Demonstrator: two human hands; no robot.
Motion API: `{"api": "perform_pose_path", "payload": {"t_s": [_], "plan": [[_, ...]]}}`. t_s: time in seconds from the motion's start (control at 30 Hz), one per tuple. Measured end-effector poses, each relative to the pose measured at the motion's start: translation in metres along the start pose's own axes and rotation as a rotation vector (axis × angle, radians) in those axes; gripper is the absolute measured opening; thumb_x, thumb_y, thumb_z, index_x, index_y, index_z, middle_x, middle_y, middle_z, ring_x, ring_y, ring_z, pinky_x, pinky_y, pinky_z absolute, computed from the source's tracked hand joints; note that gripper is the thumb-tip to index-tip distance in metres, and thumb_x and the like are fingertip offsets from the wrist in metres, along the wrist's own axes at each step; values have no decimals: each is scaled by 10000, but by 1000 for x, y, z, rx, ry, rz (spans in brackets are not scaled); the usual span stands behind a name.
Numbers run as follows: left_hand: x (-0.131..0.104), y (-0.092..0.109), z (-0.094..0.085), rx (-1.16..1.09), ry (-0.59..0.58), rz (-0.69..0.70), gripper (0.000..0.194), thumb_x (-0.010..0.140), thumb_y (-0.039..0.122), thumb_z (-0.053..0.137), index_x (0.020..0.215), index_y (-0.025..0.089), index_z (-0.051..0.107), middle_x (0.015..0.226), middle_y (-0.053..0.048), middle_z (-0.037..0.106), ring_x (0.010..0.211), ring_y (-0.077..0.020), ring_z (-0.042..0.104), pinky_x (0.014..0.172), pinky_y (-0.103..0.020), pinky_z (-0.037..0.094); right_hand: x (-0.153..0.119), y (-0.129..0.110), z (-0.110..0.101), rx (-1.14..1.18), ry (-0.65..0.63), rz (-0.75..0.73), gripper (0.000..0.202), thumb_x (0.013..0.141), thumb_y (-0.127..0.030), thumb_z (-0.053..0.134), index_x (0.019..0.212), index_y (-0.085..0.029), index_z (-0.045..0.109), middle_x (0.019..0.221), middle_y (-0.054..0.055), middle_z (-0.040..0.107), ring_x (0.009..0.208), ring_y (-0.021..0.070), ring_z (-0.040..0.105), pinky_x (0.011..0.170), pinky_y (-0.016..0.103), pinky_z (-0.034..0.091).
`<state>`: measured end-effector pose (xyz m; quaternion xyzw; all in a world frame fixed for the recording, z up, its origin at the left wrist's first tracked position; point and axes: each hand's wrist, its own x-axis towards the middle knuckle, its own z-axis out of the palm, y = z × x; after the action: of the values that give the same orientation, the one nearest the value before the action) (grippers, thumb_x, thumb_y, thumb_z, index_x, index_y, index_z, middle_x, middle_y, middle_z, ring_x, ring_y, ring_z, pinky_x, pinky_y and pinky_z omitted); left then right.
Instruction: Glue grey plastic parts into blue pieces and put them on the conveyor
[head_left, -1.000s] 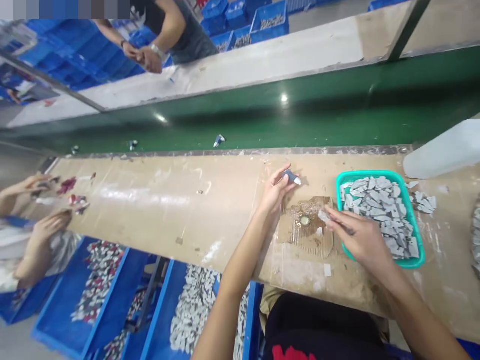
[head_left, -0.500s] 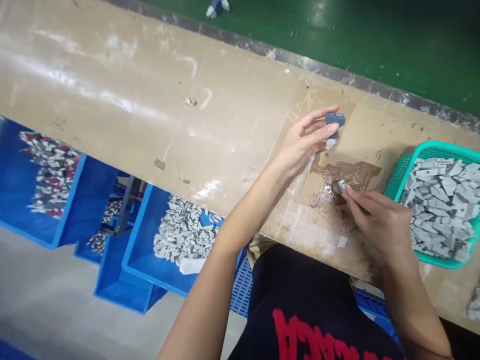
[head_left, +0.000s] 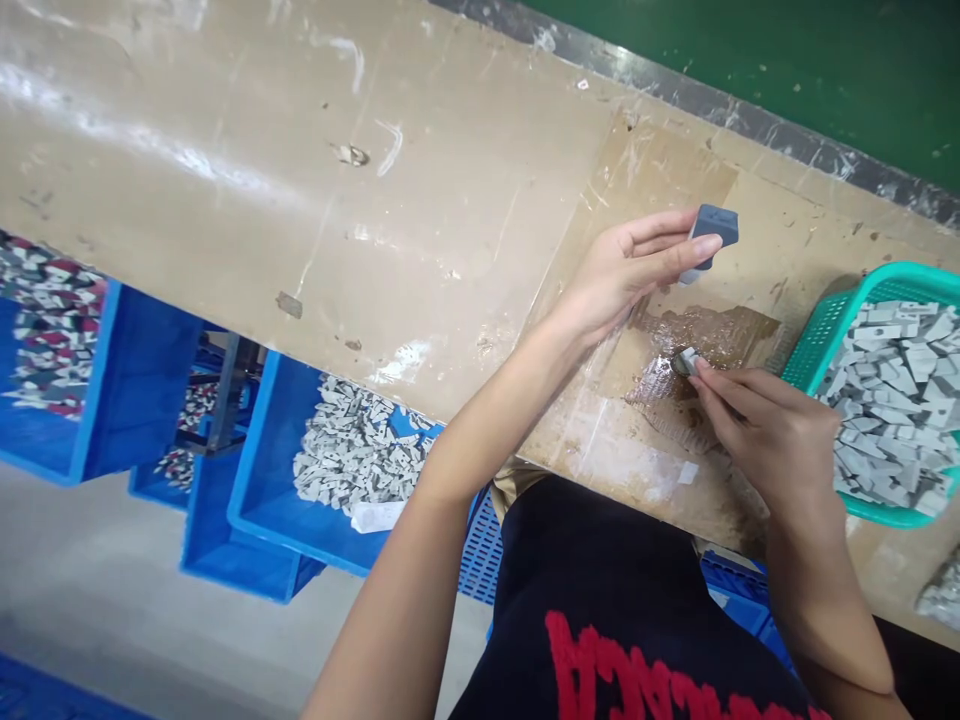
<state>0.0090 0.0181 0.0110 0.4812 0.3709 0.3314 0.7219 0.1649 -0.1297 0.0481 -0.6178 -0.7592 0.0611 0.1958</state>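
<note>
My left hand (head_left: 637, 260) is closed on a dark blue-grey plastic piece (head_left: 716, 232), held above the table between thumb and fingers. A lighter part shows at the piece's lower edge, partly behind the thumb. Lower down, my right hand (head_left: 772, 425) pinches a small light grey plastic piece (head_left: 688, 362) between thumb and forefinger. That small piece is at a wet, shiny brown patch (head_left: 712, 332) on the table covering; its far end looks dark. Whether it presses on the patch or hovers just over it, I cannot tell.
A green basket (head_left: 832, 318) full of light grey pieces stands at the right on the brown-covered table (head_left: 450, 200). Below the table's near edge are blue bins (head_left: 255, 470), one with grey pieces, others with mixed red, white and grey ones. A dark strip (head_left: 637, 65) edges the far side.
The view has shifted a little. My left hand has turned the dark blue-grey piece, so its light part is less visible. My right hand stays at the shiny patch with the small grey piece.
</note>
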Motion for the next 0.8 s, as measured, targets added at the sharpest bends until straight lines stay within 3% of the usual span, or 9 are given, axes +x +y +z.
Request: {"api": "perform_pose_path", "payload": {"t_s": [0.2,0.47,0.7,0.8], "plan": [[2,-5,0,-2,-18,2,322,922,361,647,1200,201,668,1140,-4,718,1156,-210,682,878,-271,570,-3,1,1,15,-20,47,185,958,-243,617,1058,-282,769,829,5,780,713,164,735,633,284,565],[-15,19,-5,-20,-18,-8,127,899,192,638,1011,146,677,874,30,694,895,-131,727,830,-258,564,-9,1,-1,75,98,41,315,916,-195,662,1192,-332,727,941,8,788,795,189,744,707,318,592],[-18,19,-6,74,-21,54,138,811,114,669,941,154,691,883,5,718,833,-120,711,792,-240,570,-5,0,0,69,85,99,233,928,-219,648,1102,-322,765,882,2,787,755,169,742,682,292,607],[-19,20,-4,95,-41,38,149,782,121,687,926,152,708,901,-15,738,847,-133,711,808,-264,577,-6,-1,-1,120,139,141,237,912,-222,672,1100,-329,770,903,6,787,767,174,741,700,309,615]]}}
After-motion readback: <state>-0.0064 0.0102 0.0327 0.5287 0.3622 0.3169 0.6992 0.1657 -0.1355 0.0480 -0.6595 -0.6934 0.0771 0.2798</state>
